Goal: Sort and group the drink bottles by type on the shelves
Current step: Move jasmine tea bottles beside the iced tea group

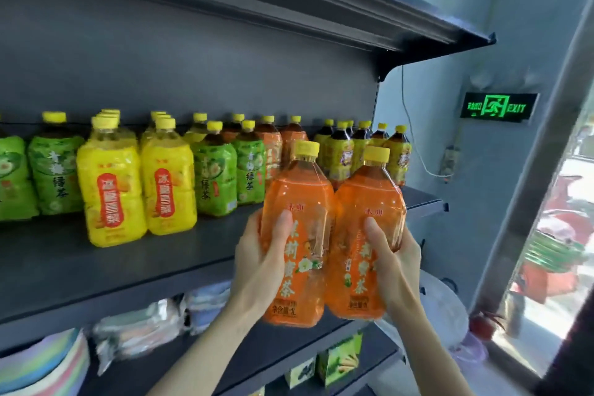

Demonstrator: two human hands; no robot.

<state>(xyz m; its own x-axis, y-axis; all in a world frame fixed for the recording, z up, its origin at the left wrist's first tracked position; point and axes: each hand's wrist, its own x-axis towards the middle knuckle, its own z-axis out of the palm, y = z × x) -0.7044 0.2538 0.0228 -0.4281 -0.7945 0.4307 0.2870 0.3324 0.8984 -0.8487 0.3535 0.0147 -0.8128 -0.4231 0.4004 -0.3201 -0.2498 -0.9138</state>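
head view: a person lifts two orange-labelled bottles in front of a dark shelf [160, 267], one in each hand. the left hand [260, 262] wraps the left orange bottle [297, 235], thumb across the label and fingers curled behind it. the right hand [397, 262] grips the right orange bottle [364, 235] the same way, thumb on the label front. the two bottles touch side by side, upright with a slight lean, yellow caps up, held off the shelf just before its front edge.

on the shelf behind them stand more yellow-capped drinks: green-labelled bottles [54, 170] at far left, two rows of yellow-labelled bottles [111, 193] beside them, a further group of green-labelled ones [215, 177] to their right, then orange-labelled bottles on the shelf [273, 145] directly behind the held pair, and dark tea bottles with yellow labels [340, 154] near the shelf's right end.

below, a lower shelf holds wrapped packets [138, 328] and green boxes [340, 360]. a lit green exit sign [496, 106] hangs on the wall to the right, next to a glass door [562, 235].
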